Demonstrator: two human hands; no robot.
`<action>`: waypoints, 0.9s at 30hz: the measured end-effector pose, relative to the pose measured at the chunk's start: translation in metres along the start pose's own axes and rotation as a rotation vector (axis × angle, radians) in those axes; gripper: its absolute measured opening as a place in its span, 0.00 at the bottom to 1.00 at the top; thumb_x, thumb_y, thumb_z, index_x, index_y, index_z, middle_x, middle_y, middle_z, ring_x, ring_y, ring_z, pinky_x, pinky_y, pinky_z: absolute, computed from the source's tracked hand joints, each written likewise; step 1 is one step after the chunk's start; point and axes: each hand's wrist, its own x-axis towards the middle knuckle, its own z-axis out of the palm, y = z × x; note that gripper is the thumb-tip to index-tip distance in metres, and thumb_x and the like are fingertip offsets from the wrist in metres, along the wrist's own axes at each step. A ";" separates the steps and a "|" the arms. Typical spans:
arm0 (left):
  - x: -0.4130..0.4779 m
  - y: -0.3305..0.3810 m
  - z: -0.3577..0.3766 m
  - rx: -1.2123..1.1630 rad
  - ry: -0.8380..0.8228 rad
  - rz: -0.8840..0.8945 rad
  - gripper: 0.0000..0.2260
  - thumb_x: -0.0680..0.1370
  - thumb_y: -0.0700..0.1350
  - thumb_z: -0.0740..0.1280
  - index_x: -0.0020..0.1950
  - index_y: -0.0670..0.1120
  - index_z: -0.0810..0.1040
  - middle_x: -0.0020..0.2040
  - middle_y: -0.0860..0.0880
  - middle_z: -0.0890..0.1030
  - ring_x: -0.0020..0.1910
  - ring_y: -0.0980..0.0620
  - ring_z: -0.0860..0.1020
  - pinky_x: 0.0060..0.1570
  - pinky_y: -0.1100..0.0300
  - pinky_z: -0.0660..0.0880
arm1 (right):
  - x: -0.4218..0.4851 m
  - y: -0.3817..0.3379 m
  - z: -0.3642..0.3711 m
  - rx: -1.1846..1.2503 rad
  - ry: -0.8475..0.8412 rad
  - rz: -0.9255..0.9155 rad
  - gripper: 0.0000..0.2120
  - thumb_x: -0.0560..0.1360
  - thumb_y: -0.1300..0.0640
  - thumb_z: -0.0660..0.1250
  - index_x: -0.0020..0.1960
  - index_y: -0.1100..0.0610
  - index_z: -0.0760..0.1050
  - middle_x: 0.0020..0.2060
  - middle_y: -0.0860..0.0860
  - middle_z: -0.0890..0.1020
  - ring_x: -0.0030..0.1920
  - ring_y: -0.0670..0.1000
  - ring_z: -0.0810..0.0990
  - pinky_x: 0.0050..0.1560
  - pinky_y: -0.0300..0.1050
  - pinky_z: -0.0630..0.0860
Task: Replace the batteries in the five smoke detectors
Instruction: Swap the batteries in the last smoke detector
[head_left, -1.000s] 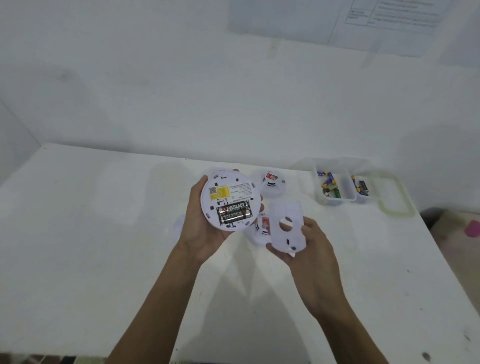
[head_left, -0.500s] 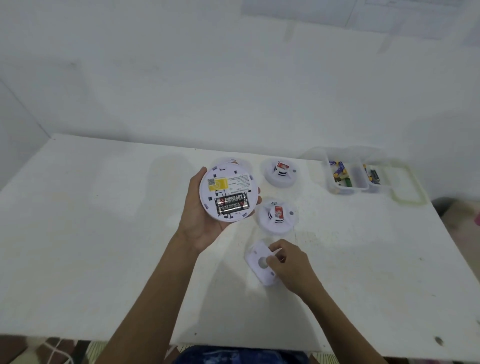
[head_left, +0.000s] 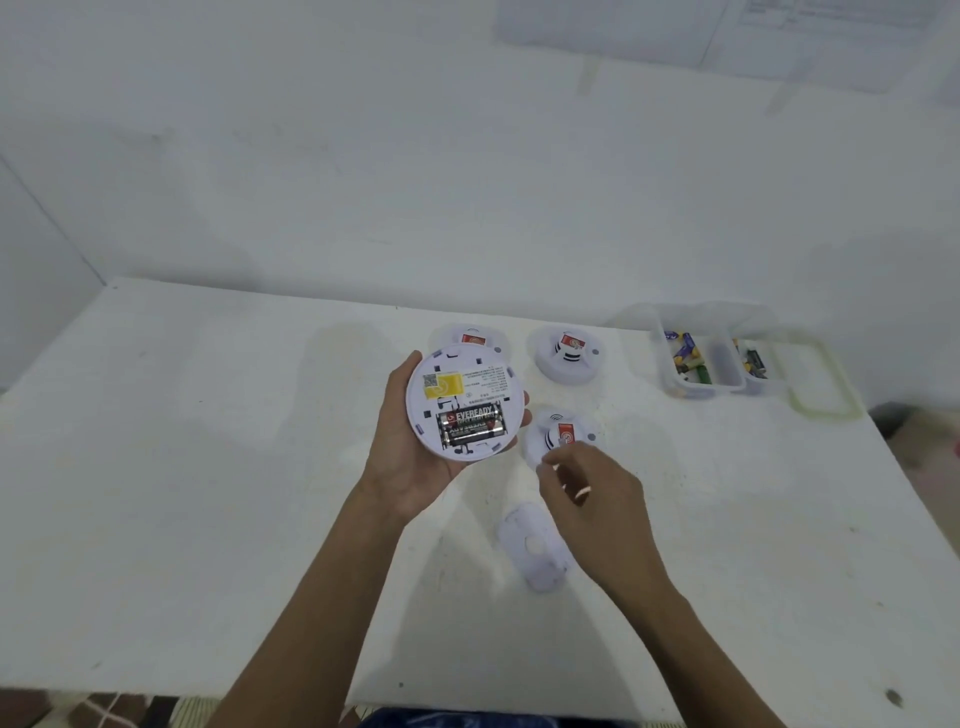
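Tabletop (head_left: 208, 493): left hand (head_left: 415, 462) cradles detector (head_left: 465, 400).

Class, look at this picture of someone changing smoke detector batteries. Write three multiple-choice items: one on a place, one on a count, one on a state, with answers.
1. Where does the removed back cover lie?
A. on the table
B. in the battery box
C. in the right hand

2. How many batteries sit in the held smoke detector?
A. none
B. two
C. five

3. The right hand is:
A. empty
B. holding a battery
C. gripping the detector

Answers: 1 A, it lies flat near the right wrist. 2 B, two black cells lie side by side. 3 A, nothing shows in its grip; the left hand holds the detector.
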 end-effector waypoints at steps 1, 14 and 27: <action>0.001 0.000 0.001 0.002 0.001 0.002 0.33 0.71 0.60 0.65 0.71 0.43 0.71 0.71 0.34 0.67 0.59 0.34 0.77 0.50 0.44 0.79 | 0.002 -0.012 -0.004 0.045 0.065 -0.062 0.02 0.74 0.56 0.69 0.44 0.54 0.79 0.36 0.44 0.80 0.38 0.41 0.78 0.38 0.23 0.69; 0.009 -0.009 0.005 0.090 0.119 0.052 0.25 0.78 0.59 0.54 0.67 0.46 0.75 0.64 0.40 0.78 0.60 0.43 0.78 0.61 0.45 0.73 | 0.030 -0.055 -0.005 -0.113 0.146 -0.499 0.09 0.73 0.52 0.65 0.47 0.56 0.81 0.45 0.51 0.78 0.46 0.50 0.73 0.45 0.40 0.73; 0.012 -0.011 0.007 0.088 0.174 0.034 0.23 0.77 0.58 0.55 0.57 0.48 0.84 0.56 0.44 0.83 0.51 0.46 0.82 0.48 0.50 0.80 | 0.064 -0.050 -0.025 -0.254 -0.210 -0.709 0.08 0.75 0.51 0.62 0.49 0.48 0.80 0.41 0.49 0.74 0.42 0.53 0.69 0.42 0.55 0.71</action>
